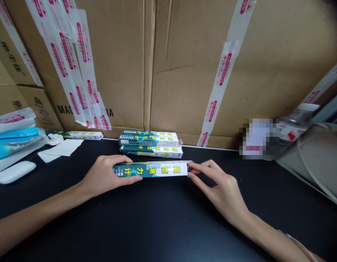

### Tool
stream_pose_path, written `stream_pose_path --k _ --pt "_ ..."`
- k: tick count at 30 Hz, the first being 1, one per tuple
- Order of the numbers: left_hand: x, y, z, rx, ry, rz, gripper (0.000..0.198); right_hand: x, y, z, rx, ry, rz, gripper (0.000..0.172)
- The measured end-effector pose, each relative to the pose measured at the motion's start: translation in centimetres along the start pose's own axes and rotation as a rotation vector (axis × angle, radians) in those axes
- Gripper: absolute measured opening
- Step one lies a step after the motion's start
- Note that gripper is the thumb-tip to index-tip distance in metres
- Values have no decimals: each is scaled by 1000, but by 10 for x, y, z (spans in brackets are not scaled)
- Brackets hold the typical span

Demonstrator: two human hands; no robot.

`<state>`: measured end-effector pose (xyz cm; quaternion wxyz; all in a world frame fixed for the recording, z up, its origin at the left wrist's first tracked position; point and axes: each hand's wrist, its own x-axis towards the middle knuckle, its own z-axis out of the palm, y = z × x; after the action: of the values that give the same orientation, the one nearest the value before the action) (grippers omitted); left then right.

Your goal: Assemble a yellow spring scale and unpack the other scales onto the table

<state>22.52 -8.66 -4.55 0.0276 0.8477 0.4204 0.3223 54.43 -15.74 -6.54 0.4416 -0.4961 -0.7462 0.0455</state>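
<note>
A long, narrow dynamometer box [154, 170], green and white with yellow lettering, lies crosswise in front of me, just above or on the black table. My left hand [103, 174] grips its green end, thumb along the near side and fingers over the far side. At the white end, the thumb and fingers of my right hand [219, 183] pinch together around the end edge or flap. The fingertips partly hide that end, and whatever is inside the box does not show. Right behind it sits a small stack of matching boxes [150, 143].
Another such box [86, 135] lies back left beside crumpled tissue [60, 149], a blue tissue pack [15, 142] and a white mouse-shaped object [15, 172]. Large taped cartons [182, 72] wall off the back. At right stand a plastic bottle [291, 127] and a grey bag [316, 163].
</note>
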Motion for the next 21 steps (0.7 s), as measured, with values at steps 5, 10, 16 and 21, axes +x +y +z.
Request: stream_pose_path --k 5,10,16,21 --pt "-1 -1 -1 -28 -40 59 44 2 1 -2 75 -96 46 16" --pt "-2 -4 0 -34 -70 87 44 7 -3 -4 183 -211 80 16" --pt "0 -1 -1 -30 6 73 47 9 -4 -4 413 -94 251 17" --pt "3 -1 -2 -30 67 -1 48 8 9 -2 705 138 427 23"
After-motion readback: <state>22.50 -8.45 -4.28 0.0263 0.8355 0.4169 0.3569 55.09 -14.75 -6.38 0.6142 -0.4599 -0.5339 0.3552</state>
